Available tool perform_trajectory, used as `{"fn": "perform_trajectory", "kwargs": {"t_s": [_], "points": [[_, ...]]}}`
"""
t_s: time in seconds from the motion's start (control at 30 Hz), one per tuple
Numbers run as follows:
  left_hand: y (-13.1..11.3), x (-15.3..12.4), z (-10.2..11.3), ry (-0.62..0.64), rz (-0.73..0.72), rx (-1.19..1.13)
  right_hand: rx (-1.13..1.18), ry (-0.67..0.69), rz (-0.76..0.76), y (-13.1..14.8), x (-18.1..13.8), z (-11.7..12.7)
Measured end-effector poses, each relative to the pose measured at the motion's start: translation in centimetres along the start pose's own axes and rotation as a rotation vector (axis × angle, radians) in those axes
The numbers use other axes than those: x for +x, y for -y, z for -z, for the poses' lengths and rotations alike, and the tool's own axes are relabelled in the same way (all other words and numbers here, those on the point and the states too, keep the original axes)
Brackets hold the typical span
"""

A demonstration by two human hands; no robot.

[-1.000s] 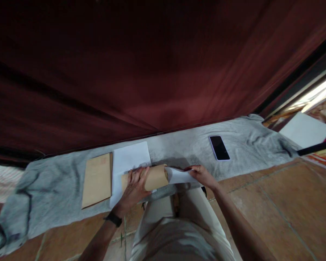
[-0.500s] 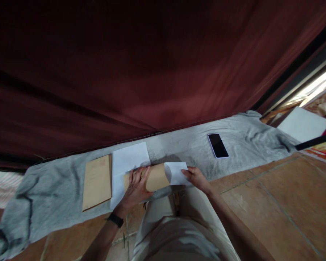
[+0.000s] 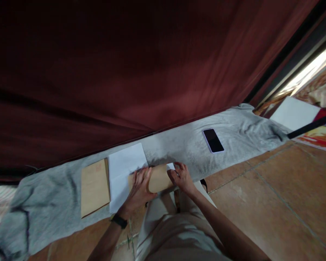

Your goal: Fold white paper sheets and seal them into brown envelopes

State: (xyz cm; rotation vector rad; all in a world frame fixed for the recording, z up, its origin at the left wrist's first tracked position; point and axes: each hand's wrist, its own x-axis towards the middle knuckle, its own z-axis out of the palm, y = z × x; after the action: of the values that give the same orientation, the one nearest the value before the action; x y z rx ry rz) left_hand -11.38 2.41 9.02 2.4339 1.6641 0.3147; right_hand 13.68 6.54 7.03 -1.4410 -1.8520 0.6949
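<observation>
A brown paper envelope [image 3: 159, 178] lies crosswise near the front edge of the grey cloth, over part of the white paper sheets. My left hand [image 3: 141, 186], a dark band on its wrist, rests on the envelope's left part with fingers stretched over it and thumb along the near edge. From the envelope's right end a short strip of folded white paper [image 3: 170, 166] sticks out. My right hand [image 3: 182, 177] pinches this paper close to the opening. The rest of the paper is hidden inside the envelope and behind my fingers.
White sheets [image 3: 127, 159] lie left of my hands, beside a stack of brown envelopes [image 3: 94, 186]. A phone [image 3: 213, 140] lies to the right on the grey cloth [image 3: 179, 145]. Dark red fabric [image 3: 152, 72] rises behind. Below is a tiled floor [image 3: 255, 192].
My right hand has moved left toward the envelope, and the white paper has slid deeper into it. My left hand stays on the envelope. The view has shifted slightly.
</observation>
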Motion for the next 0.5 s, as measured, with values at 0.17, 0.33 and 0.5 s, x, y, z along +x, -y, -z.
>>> {"fn": "perform_trajectory", "kwargs": {"t_s": [0.17, 0.33, 0.5], "points": [[-0.5, 0.3, 0.5, -0.029, -0.073, 0.022, 0.02, 0.054, 0.101, 0.0, -0.2, -1.0], [-1.3, 0.8, 0.8, -0.034, -0.112, 0.04, 0.078, 0.204, -0.133, 0.6, 0.1, -0.8], [-1.0, 1.6, 0.9, -0.008, -0.13, 0.052, 0.158, 0.191, -0.256, 0.6, 0.1, -0.2]]}}
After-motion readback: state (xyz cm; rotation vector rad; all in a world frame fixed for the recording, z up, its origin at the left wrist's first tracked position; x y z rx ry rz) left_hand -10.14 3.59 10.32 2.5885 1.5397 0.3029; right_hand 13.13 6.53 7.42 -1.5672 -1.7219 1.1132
